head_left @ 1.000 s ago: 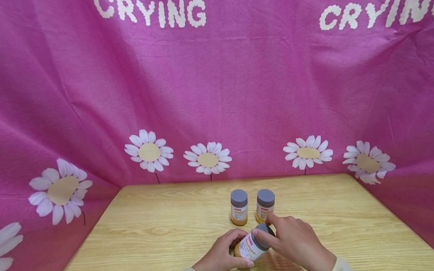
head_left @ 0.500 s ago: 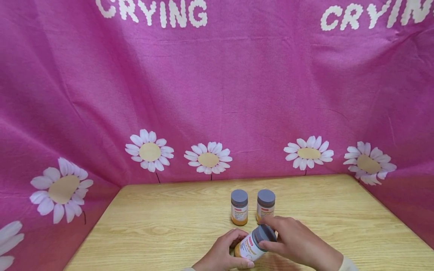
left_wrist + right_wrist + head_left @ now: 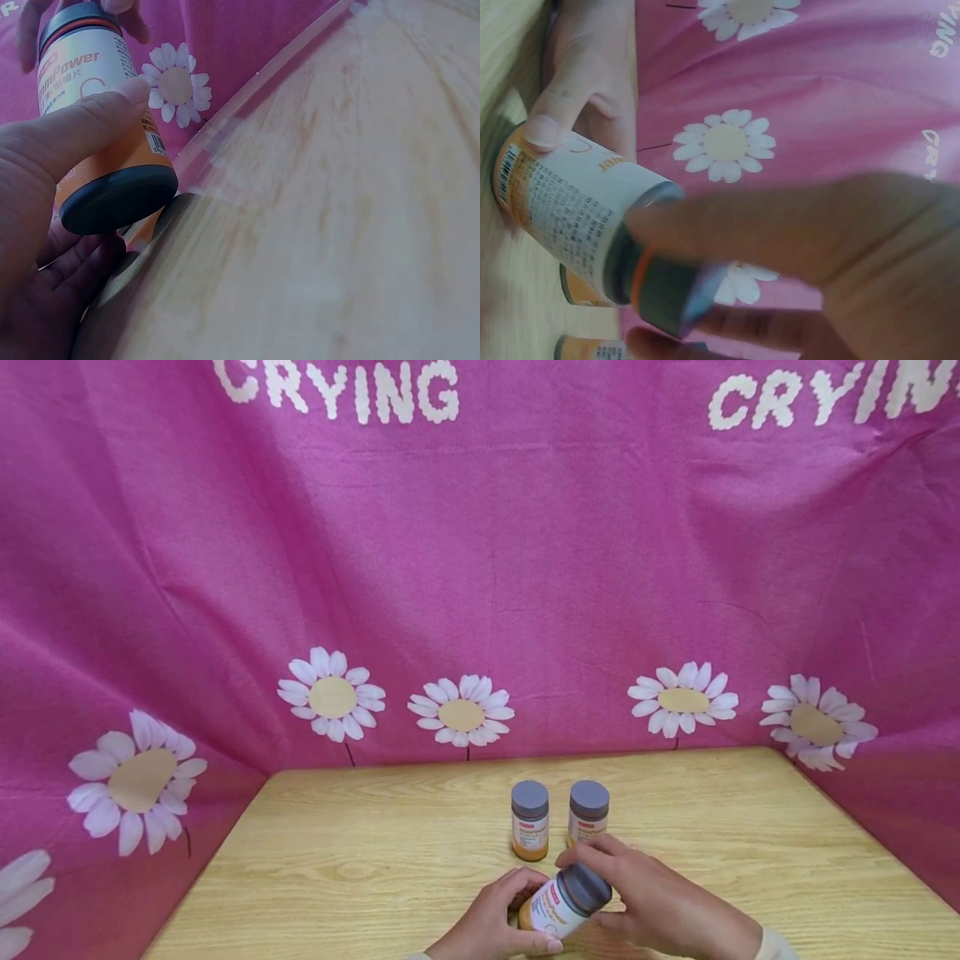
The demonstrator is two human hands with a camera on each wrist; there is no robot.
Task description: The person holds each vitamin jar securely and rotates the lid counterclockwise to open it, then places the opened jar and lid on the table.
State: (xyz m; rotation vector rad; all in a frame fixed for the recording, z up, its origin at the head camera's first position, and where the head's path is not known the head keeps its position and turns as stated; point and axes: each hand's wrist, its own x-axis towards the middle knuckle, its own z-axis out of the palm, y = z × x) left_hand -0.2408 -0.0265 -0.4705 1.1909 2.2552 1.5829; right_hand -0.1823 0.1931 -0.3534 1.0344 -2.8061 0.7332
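A supplement bottle [image 3: 551, 906] with a white-and-orange label is tilted, its grey lid [image 3: 587, 887] pointing up and to the right. My left hand [image 3: 491, 914] grips its lower body, thumb across the label, as the left wrist view also shows. Around the lid, my right hand [image 3: 652, 897] has its thumb on one side and its fingers on the other. An orange ring [image 3: 640, 276] shows between the dark neck and the lid in the right wrist view. The bottle's dark base [image 3: 120, 201] faces the left wrist camera.
Two similar bottles stand upright behind the hands, the left bottle [image 3: 530, 822] fully seen and the right bottle [image 3: 588, 810] partly covered by my right hand. The wooden table [image 3: 337, 852] meets a pink curtain [image 3: 562, 568] with daisies at its back and sides.
My right hand has turned around the lid: its thumb has slid from the lid's near face down to its lower right side, fingers now over the top. The left hand stays put.
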